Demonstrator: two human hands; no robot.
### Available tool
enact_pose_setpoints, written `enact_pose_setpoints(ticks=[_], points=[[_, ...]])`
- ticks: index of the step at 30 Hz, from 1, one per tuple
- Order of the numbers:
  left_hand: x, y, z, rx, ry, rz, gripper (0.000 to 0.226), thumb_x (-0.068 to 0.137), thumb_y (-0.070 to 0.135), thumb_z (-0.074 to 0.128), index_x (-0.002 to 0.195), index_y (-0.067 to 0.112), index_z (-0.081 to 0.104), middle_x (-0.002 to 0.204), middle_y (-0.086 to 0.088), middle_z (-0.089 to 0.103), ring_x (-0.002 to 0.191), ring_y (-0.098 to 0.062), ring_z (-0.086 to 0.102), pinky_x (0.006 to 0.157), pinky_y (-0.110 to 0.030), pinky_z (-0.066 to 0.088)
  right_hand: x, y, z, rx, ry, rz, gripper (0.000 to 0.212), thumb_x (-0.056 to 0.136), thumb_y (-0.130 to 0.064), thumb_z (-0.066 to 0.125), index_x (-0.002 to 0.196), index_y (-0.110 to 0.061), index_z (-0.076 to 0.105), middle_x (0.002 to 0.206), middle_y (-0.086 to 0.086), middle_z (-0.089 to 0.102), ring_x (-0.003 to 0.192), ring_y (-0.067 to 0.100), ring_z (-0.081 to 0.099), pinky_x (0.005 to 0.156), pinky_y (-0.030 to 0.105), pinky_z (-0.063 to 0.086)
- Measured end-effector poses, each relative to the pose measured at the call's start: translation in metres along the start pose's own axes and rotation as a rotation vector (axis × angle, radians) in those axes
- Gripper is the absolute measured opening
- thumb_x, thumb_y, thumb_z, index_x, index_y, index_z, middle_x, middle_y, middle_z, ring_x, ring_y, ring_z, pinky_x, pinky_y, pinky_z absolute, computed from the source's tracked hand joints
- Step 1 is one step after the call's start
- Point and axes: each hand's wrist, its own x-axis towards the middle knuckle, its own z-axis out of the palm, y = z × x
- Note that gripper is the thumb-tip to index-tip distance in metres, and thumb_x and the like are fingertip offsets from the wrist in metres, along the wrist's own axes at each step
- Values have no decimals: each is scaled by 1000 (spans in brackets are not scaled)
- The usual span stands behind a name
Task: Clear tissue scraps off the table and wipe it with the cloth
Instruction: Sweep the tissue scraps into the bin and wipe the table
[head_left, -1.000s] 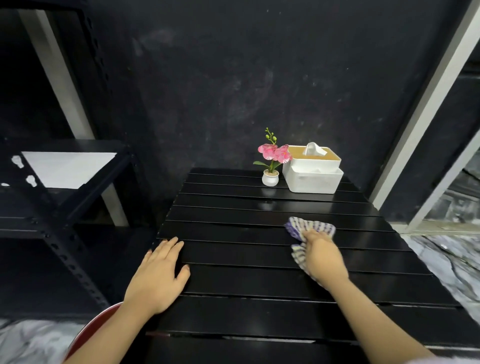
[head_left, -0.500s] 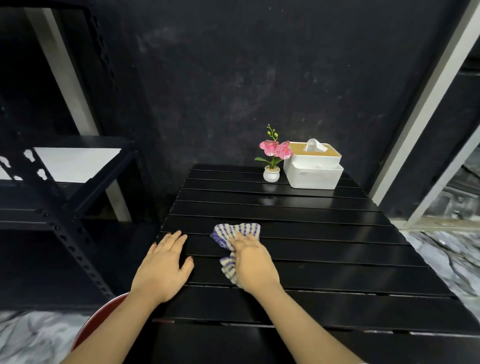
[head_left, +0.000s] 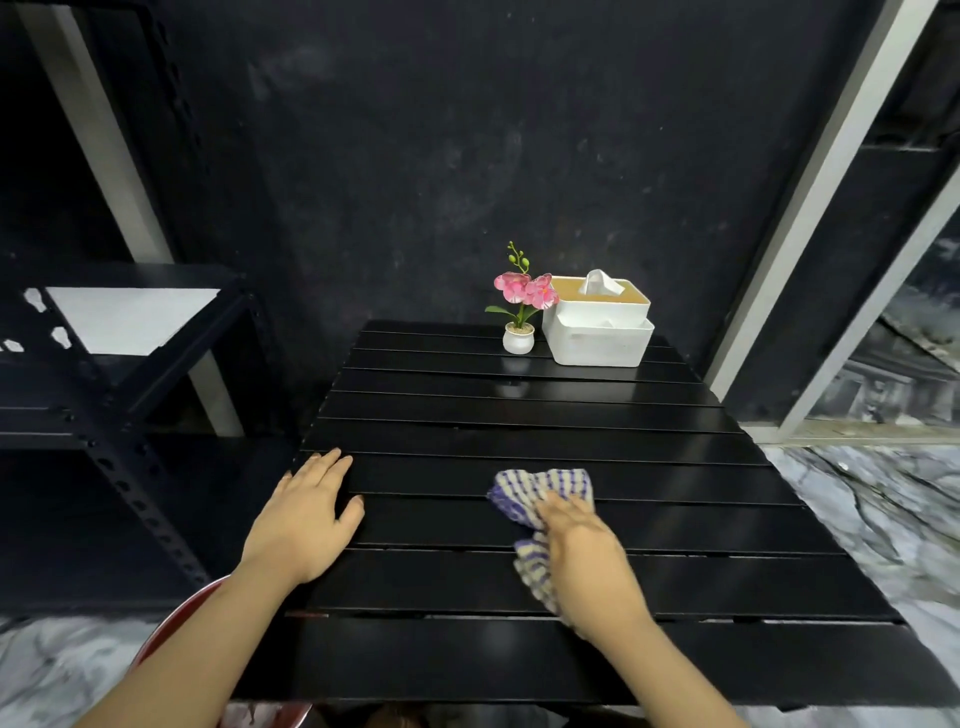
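Note:
A black slatted table fills the middle of the head view. A crumpled purple-and-white striped cloth lies on its near middle, and my right hand presses down on it, covering its right part. At the table's left edge my left hand rests flat with fingers spread and nothing in it. No tissue scraps show on the slats.
At the table's far edge stand a white tissue box and a small white pot with pink flowers. A black metal shelf rack is to the left. A red round rim shows below my left arm.
My right hand slid the cloth left toward my left hand, then back right to the table's near middle. My left hand stayed in place.

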Motion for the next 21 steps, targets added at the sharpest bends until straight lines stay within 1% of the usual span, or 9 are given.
enact_pose_setpoints(ticks=[1,4,7,8,10,12,14,18,21], points=[[0,0,0,-5,0,-2,59,95,40,36,148,19,20,158,3,15,147,-14,8,121,-34,7,-3,13,-5,-2,5,21,39,64,-20,54,99,-9,69,102,13,73,96,27,69,81,43,54],[-1,1,0,-10,3,-4,59,95,40,36,148,20,20,158,3,15,147,-14,9,121,-34,7,-13,45,-21,-7,52,107,39,72,-16,59,109,-3,64,115,20,66,109,34,61,99,46,42],[-2,3,-2,-12,-12,-13,58,96,39,35,148,20,19,158,3,14,147,-14,9,121,-34,7,-20,64,-38,29,49,209,38,82,-4,57,120,-4,57,130,18,56,126,30,48,110,27,27],[-3,4,-4,-21,-12,-16,56,96,38,34,148,20,20,158,3,15,147,-14,9,121,-34,7,-23,69,-42,49,48,237,38,85,-3,54,123,-5,55,134,16,53,129,29,44,111,28,24],[-7,7,-7,-86,1,-36,53,97,35,33,147,20,24,158,3,17,146,-15,12,121,-35,8,-27,80,-47,66,46,273,38,87,-3,50,124,-6,54,135,15,52,132,28,41,112,31,26],[-17,11,-10,-143,19,-57,51,97,33,34,146,21,26,158,3,18,146,-16,14,121,-35,10,-33,88,-50,59,57,305,37,86,-4,53,123,-6,55,133,16,54,129,28,44,111,34,30],[-30,12,-11,-108,19,-32,54,96,34,36,147,22,23,158,4,16,146,-14,13,121,-34,10,-36,93,-53,64,79,339,35,86,-2,52,120,-3,57,128,19,57,126,31,48,108,37,34],[-53,4,-12,-42,4,-15,58,95,39,37,148,22,19,159,5,12,147,-12,9,121,-33,8,-36,91,-54,88,137,398,37,84,-3,38,112,5,61,118,28,61,114,39,55,102,45,40],[-62,-2,-8,-24,-14,-8,60,95,40,36,148,23,17,159,5,11,147,-12,6,121,-33,6,-30,82,-54,72,140,404,37,84,4,36,113,8,59,117,32,60,112,44,55,99,47,41]])
